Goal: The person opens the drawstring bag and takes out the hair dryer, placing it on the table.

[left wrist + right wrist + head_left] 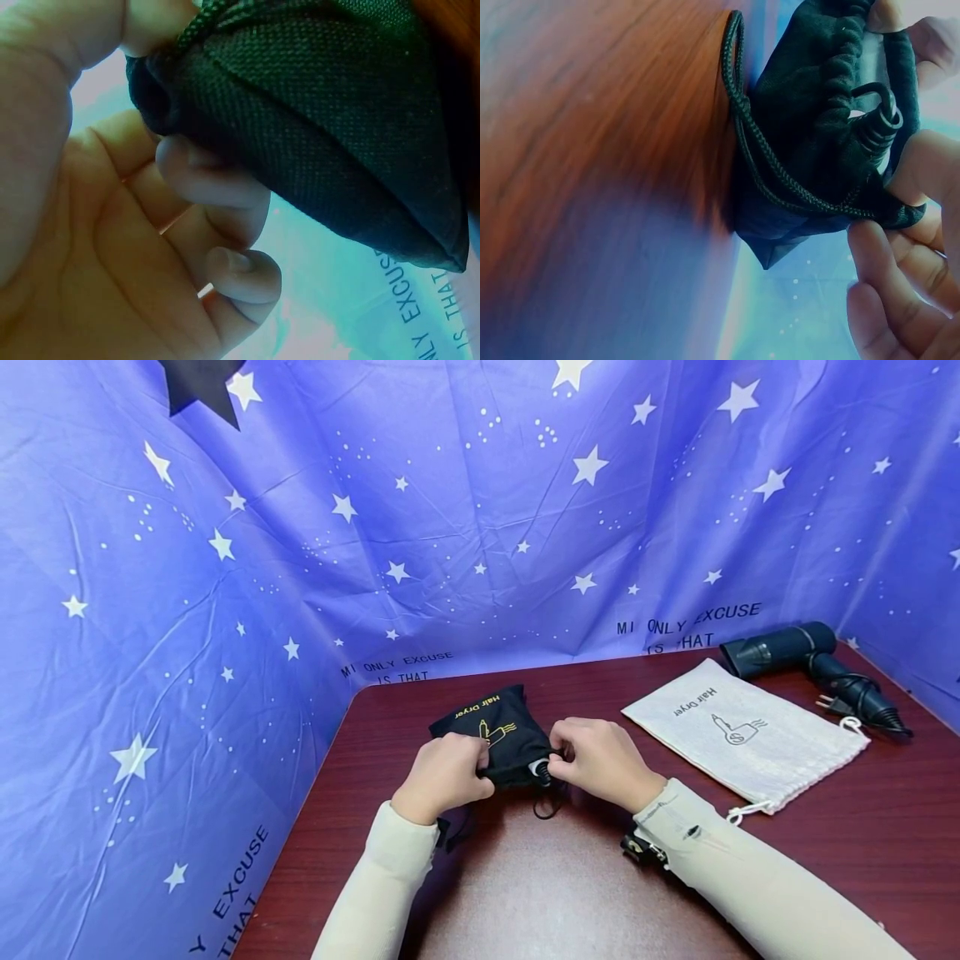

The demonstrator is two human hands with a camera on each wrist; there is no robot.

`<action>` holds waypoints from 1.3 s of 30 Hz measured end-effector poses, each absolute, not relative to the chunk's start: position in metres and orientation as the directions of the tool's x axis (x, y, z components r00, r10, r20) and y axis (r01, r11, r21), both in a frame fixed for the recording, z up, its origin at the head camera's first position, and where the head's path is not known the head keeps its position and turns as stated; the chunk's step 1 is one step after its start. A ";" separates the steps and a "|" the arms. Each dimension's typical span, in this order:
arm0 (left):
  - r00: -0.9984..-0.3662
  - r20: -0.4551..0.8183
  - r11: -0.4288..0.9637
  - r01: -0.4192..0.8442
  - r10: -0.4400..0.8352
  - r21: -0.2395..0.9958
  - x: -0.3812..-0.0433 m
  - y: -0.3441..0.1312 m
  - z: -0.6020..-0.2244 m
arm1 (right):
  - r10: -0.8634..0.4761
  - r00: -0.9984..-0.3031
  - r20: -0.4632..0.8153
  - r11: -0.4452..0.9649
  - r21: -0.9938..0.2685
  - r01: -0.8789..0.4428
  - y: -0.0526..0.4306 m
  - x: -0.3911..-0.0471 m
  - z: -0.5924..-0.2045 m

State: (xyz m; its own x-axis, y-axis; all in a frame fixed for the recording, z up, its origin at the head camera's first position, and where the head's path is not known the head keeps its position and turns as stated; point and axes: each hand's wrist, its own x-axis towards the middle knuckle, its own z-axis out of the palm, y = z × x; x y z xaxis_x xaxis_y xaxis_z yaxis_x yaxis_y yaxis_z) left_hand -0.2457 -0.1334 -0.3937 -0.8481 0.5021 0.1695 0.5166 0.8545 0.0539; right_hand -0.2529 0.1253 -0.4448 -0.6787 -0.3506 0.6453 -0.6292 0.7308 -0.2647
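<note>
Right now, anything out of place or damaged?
No damage or spill visible. Odd: a black ribbed cord sleeve shows at the open mouth of the black pouch between the left hand and right hand, so it isn't covered. The dark hair dryer lies outside the white pouch labelled Hair Dryer.

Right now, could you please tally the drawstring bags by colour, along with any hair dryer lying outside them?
Black drawstring bag: 1
White drawstring bag: 1
Hair dryer outside the bags: 1
Total: 3
</note>
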 end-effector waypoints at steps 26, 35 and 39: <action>-0.857 0.113 0.858 0.510 0.503 0.052 -0.246 -0.136 -0.395 | -0.347 -0.690 0.635 0.720 -0.291 -0.630 0.129 -0.256 -0.446; -0.862 0.099 0.862 0.504 0.498 0.050 -0.246 -0.137 -0.395 | -0.339 -0.701 0.627 0.729 -0.297 -0.617 0.131 -0.258 -0.447; -0.862 0.096 0.863 0.503 0.497 0.047 -0.246 -0.137 -0.396 | -0.335 -0.707 0.623 0.732 -0.300 -0.611 0.132 -0.259 -0.447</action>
State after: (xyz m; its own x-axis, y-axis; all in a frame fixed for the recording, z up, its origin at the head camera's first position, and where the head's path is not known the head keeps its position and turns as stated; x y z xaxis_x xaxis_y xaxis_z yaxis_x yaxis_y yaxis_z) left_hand -0.2463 -0.1373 -0.3959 -0.8623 0.4972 0.0958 0.5029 0.8630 0.0474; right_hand -0.2585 0.1323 -0.4472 -0.7068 -0.3350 0.6231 -0.6113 0.7324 -0.2997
